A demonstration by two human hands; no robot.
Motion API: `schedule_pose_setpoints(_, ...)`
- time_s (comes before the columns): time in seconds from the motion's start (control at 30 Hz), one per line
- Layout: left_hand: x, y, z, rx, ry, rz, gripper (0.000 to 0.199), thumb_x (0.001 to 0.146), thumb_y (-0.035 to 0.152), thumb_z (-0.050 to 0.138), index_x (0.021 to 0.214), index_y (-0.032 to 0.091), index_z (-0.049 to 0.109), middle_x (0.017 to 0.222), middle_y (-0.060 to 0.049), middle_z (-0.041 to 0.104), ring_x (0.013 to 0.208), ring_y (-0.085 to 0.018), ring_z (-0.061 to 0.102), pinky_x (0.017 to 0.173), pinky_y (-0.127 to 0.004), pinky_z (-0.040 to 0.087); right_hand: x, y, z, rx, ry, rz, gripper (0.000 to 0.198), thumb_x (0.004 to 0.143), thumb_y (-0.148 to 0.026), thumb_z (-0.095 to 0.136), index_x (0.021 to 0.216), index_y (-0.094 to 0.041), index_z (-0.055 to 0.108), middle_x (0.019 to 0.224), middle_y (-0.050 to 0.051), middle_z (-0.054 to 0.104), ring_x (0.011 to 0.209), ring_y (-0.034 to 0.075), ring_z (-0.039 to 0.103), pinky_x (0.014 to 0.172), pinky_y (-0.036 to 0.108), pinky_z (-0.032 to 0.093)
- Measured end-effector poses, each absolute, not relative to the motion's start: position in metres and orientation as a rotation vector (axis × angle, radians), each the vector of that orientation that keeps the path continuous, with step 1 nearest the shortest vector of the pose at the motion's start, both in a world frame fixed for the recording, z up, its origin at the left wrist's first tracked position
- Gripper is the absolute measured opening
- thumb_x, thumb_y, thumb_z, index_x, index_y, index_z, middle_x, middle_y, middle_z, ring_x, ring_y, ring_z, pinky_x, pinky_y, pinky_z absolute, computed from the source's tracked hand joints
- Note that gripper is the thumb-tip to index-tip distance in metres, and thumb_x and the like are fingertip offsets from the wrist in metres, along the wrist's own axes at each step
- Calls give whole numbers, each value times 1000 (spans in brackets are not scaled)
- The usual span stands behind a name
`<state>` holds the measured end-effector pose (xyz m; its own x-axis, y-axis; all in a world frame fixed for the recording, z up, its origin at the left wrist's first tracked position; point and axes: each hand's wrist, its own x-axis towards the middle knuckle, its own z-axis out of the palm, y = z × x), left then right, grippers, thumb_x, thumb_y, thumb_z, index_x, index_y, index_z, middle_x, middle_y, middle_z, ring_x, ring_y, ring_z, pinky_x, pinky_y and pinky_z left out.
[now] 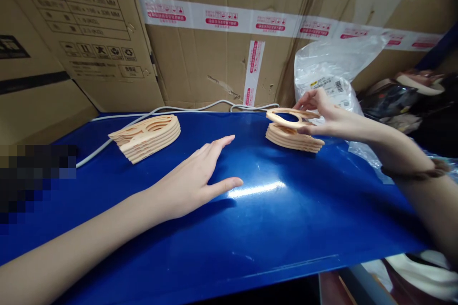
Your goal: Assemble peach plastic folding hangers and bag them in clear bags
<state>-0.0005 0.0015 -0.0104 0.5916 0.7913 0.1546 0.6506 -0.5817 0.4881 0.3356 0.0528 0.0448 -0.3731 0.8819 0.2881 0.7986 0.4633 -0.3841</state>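
On the right, my right hand (318, 116) pinches a thin, beige oval piece with a cut-out (282, 120) between thumb and fingers. That piece is tilted, just above a stack of similar beige pieces (291, 140) on the blue table. Over the middle of the table my left hand (195, 178) is open, palm turned to the right, thumb and fingers apart, holding nothing. Behind it to the left lies another stack of the same beige cut-out pieces (148, 138). The pieces' exact kind cannot be made out.
The blue table (272, 238) ends at a front edge. Cardboard boxes (200, 57) with printed tape stand along its back. A white cable (193, 108) runs before them. A clear plastic bag (322, 71) sits behind my right hand, with dark items (393, 100) beyond it.
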Motion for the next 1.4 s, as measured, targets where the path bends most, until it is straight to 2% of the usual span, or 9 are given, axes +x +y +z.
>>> schedule_pose_setpoints(0.27,2,-2,-9,2433,1198,506,78,91,67,47,153,27,23,157,-7,37,144,-28,34,118,-50,30,356,77,28,-1568,-2250,297,56,70,-56,67,105,-21,39,112,11,51,109,32,54,95,45,42)
schedule_pose_setpoints(0.5,3,-4,-9,2434,1205,514,76,91,68,47,152,29,25,156,-6,39,144,-28,35,117,-51,30,358,77,28,-1575,-2272,334,58,72,-59,66,108,-21,41,117,13,54,113,33,54,96,44,42)
schedule_pose_setpoints(0.97,1,-1,-8,2471,1186,437,76,92,66,46,153,26,23,157,-9,37,143,-29,35,116,-52,32,363,73,36,-1514,-2353,423,53,73,-54,69,108,-23,43,121,12,54,118,30,53,104,46,39)
schedule_pose_setpoints(1.4,2,-1,-14,2481,1176,536,74,91,66,47,151,27,30,154,-9,42,141,-29,40,114,-49,34,367,74,36,-1479,-2409,407,55,76,-57,69,111,-22,45,120,12,54,114,30,53,100,46,41)
